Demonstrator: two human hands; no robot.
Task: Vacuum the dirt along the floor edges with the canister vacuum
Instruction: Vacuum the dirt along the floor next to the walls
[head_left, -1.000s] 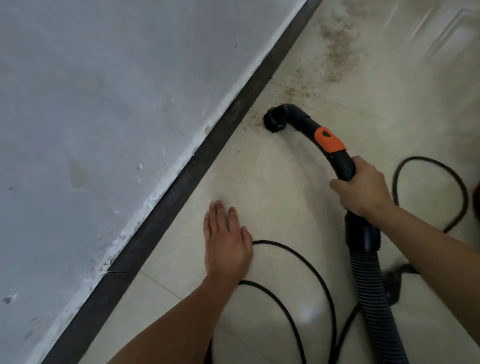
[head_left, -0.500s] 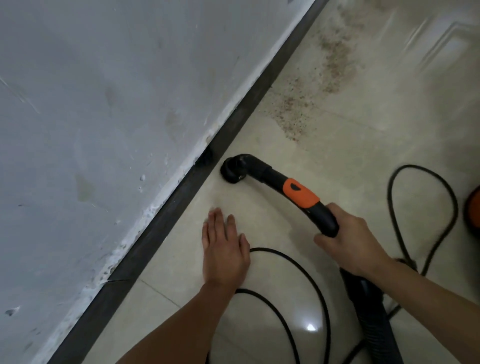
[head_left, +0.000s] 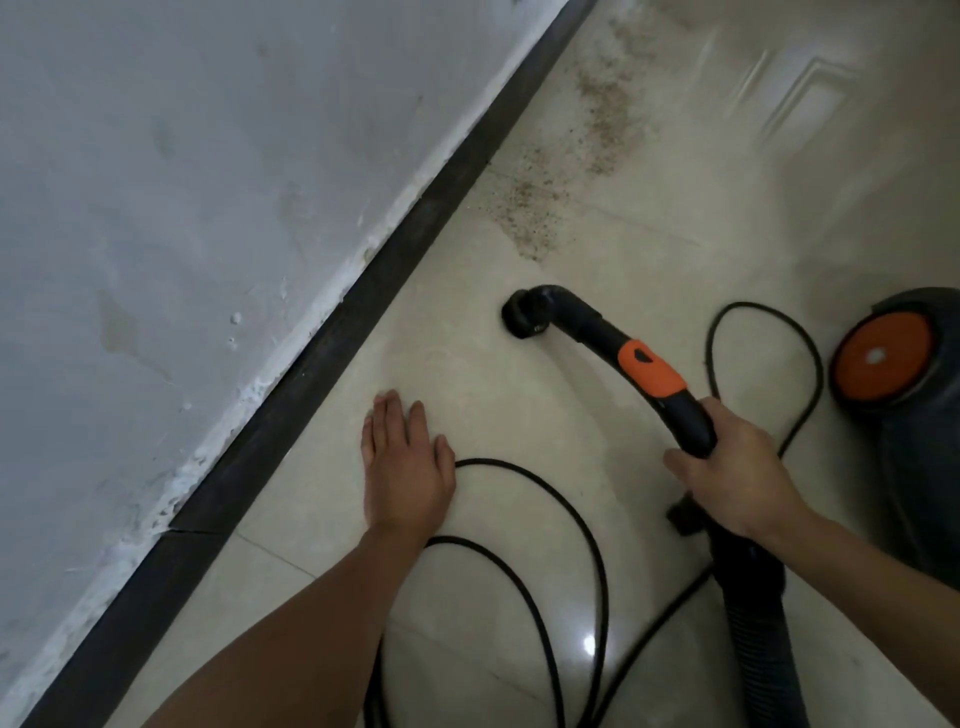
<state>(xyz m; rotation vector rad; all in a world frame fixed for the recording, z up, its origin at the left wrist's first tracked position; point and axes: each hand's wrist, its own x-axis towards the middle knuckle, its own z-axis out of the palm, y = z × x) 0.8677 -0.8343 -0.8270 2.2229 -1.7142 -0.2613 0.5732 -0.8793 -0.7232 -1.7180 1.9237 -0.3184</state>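
Dirt (head_left: 545, 208) lies along the far baseboard (head_left: 332, 332), so with your right hand (head_left: 737, 473) clenched around the vacuum handle (head_left: 649, 369) and your left hand (head_left: 405, 467) flat and released, push the nozzle (head_left: 524, 314) farther.

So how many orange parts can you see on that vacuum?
2. One is the orange band on the black wand, just ahead of the right hand. The other is the orange disc on the canister at the right edge. More may lie out of frame.
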